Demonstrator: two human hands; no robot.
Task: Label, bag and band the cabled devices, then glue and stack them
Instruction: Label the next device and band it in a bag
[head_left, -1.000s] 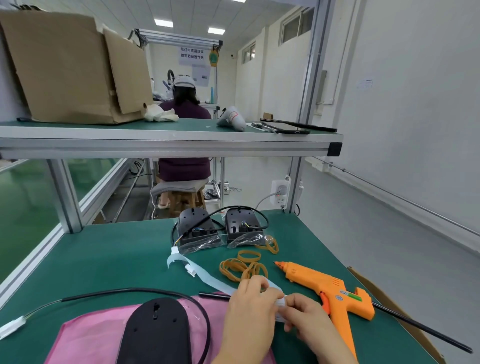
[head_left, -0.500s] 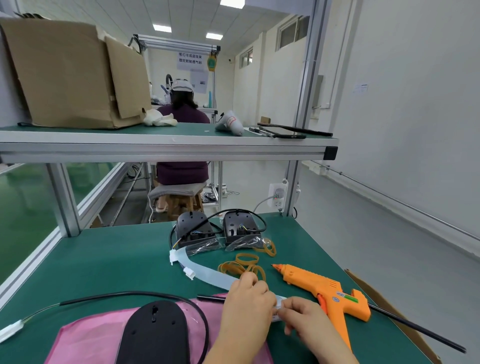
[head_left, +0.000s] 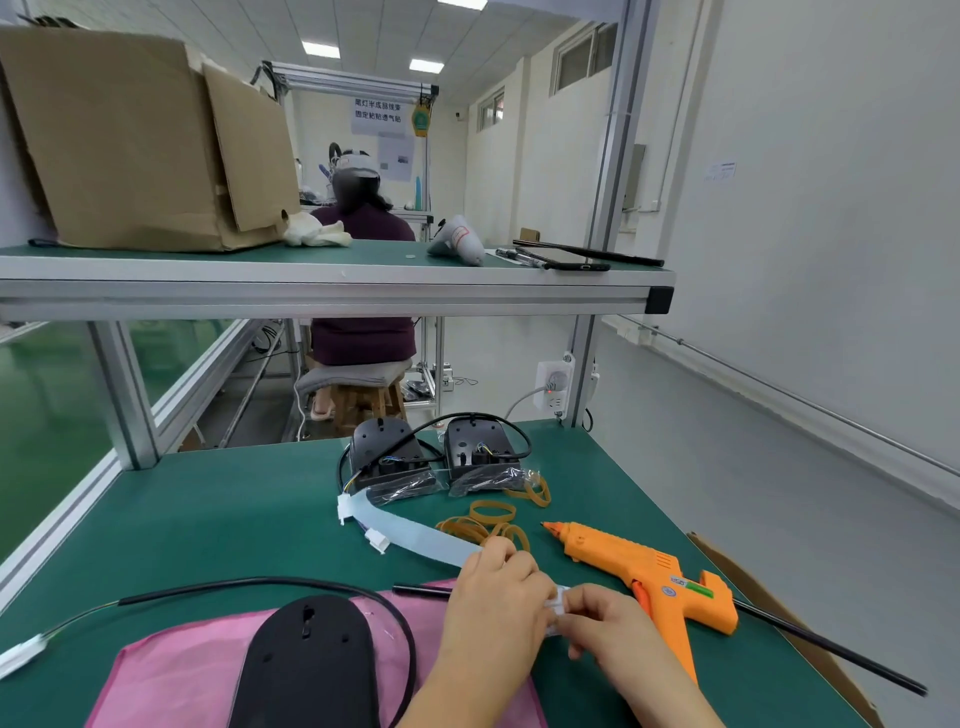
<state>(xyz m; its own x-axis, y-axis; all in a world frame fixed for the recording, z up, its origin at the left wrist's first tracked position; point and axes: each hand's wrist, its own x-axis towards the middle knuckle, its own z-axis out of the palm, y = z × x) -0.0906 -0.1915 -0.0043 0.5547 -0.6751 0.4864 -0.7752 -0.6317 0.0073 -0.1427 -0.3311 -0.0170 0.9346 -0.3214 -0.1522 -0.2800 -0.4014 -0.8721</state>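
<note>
Green bench mat (head_left: 234, 514) first: on it, close to us, our two hands meet over the label strip (head_left: 415, 535). We pinch a small white label (head_left: 558, 605) btw. them. Our left hand (head_left: 498, 597) has its fingers curled down on the strip's near end. Our right hand (head_left: 602, 623) nips the label w/ thumb & fingers. Both grips are tight on paper, not loose.

We think the step is peeling the label off. To do it well, pull slow & low, hold the strip flat w/ the left, and don't let the sticky side fold onto itself. It should then go on the black device (head_left: 311, 660). That lies just left of our hands, on the pink bag (head_left: 171, 675), w/ its black cable (head_left: 260, 584) looping round. Pick a flat spot and press from one edge, so no bumps.

Further out, rubber bands (head_left: 488, 519) lie just behind our hands. An orange glue gun (head_left: 644, 571) is just to the right and may be hot, so mind the tip. At the back, 2 bagged devices (head_left: 389, 457) sit side by side.
</note>
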